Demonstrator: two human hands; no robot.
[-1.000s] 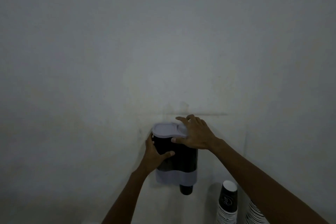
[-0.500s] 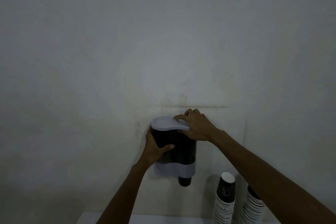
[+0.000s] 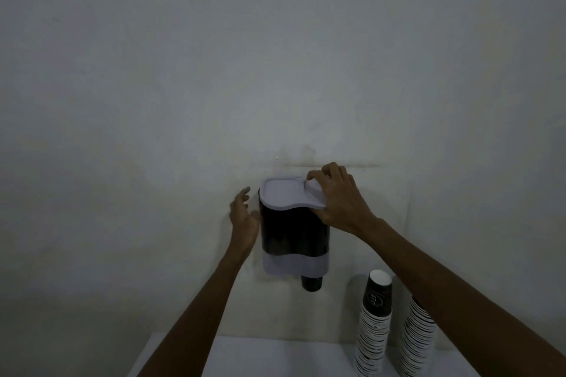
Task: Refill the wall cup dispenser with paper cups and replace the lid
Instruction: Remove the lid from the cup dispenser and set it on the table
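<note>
The cup dispenser (image 3: 294,236) hangs on the wall, dark-bodied with a pale lower band, and a black cup (image 3: 311,282) pokes out of its bottom. Its pale lid (image 3: 284,197) lies across the top. My right hand (image 3: 340,199) grips the lid's right end, fingers curled over the edge. My left hand (image 3: 243,214) hovers just left of the dispenser body, fingers apart, holding nothing. Two tall stacks of black-and-white paper cups (image 3: 375,324) stand on the surface at the lower right; my right forearm partly hides the second stack (image 3: 418,337).
A white tabletop (image 3: 275,355) runs along the bottom below the dispenser. A bare, dim wall (image 3: 275,70) fills the view above and around it.
My left hand has let go of the dispenser body and moved slightly left, fingers spread. My right hand stays gripping the lid's right end. The camera has tilted down, showing more tabletop.
</note>
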